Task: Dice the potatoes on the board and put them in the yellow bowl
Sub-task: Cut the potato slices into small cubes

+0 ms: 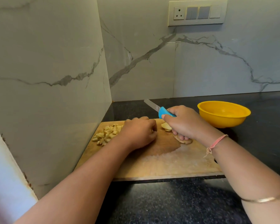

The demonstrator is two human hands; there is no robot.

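The forearms (87, 178) lay across the board (168, 165), left hand (139, 131) curled beside the dice (107, 132), its hold unclear, right hand (183, 122) gripping the raised knife (158, 109) over slices (166, 126) probably needing dicing next, the seemingly empty bowl (223, 113) off the board's far-right corner.

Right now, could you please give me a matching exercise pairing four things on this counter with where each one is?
Things:
1. diced potato
2. yellow bowl
3. knife
4. potato slices

Places:
a. in the grip of the right hand
b. on the counter, right of the board
c. heaped at the board's far left
d. mid-board, partly under the right hand

Pairs: 1-c, 2-b, 3-a, 4-d.
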